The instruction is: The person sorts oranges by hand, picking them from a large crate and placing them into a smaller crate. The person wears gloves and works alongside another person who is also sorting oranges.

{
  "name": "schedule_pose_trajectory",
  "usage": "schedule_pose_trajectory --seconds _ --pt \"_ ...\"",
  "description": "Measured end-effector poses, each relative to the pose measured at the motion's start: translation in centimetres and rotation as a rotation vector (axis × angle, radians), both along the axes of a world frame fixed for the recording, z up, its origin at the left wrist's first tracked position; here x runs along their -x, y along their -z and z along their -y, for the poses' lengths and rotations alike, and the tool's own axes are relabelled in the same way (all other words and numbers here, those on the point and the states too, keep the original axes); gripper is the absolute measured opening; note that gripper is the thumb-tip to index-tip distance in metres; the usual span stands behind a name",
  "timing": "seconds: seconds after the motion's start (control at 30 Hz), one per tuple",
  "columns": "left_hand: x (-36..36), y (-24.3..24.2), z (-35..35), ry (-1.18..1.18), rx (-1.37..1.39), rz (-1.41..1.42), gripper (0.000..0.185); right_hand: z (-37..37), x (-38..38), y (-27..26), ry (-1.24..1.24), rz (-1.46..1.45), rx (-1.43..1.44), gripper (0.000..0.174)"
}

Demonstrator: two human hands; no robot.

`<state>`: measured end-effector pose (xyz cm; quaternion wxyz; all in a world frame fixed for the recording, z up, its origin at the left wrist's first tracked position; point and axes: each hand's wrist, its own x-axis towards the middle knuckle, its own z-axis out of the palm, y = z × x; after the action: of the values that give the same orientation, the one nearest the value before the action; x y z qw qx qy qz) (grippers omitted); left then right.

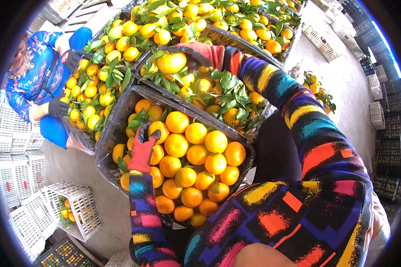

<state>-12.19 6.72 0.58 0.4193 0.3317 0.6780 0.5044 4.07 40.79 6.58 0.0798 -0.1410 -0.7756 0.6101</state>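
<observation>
My left hand, in a red work glove with dark coated fingers, is at the left of a black-lined crate. Its thumb and fingers are around an orange mandarin among rows of leafless mandarins. Farther off, my right hand wears a matching glove. Its fingers are bent over a large yellow-orange mandarin, raised above a second lined crate. That crate holds mandarins with green leaves still attached. The fingertips of the right hand are partly hidden.
At left, a person in blue with dark gloves reaches into another crate of leafy mandarins. More leafy fruit is heaped beyond. White plastic crates are stacked at left. One white crate lies tipped on the floor with fruit inside.
</observation>
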Motion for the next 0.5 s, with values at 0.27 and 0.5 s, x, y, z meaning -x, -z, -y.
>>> schedule_pose_trajectory --seconds 0.27,0.5 --pt "0.1 -0.7 0.1 0.003 0.090 -0.119 0.052 11.1 5.5 -0.3 -0.168 0.220 -0.835 0.061" --pt "-0.8 -2.5 -2.1 -0.042 0.017 -0.246 0.094 14.4 8.6 -1.5 -0.047 0.500 -0.998 0.042"
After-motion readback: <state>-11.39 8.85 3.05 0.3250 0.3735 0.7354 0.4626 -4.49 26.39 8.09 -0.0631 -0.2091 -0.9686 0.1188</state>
